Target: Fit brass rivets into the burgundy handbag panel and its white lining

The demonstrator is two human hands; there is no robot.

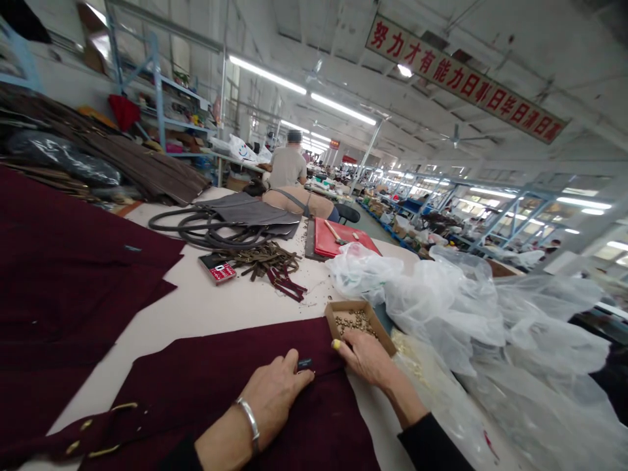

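Note:
My left hand (275, 392), with a silver bangle on the wrist, rests on a dark red leather piece (216, 386) and pinches a small dark tool (305, 363) between thumb and fingers. My right hand (366, 356) lies at the near edge of a small cardboard box (338, 313) full of small brass fittings (356, 322). Its fingers are curled into the box, and what they hold is hidden.
More dark red leather (63, 261) covers the table's left. Behind lie brown straps (265, 258), a red phone-like object (218, 268), grey bag parts (245, 212) and a red mat with a hammer (338, 237). Clear plastic bags (466, 307) pile up at right. A person (288, 167) sits farther off.

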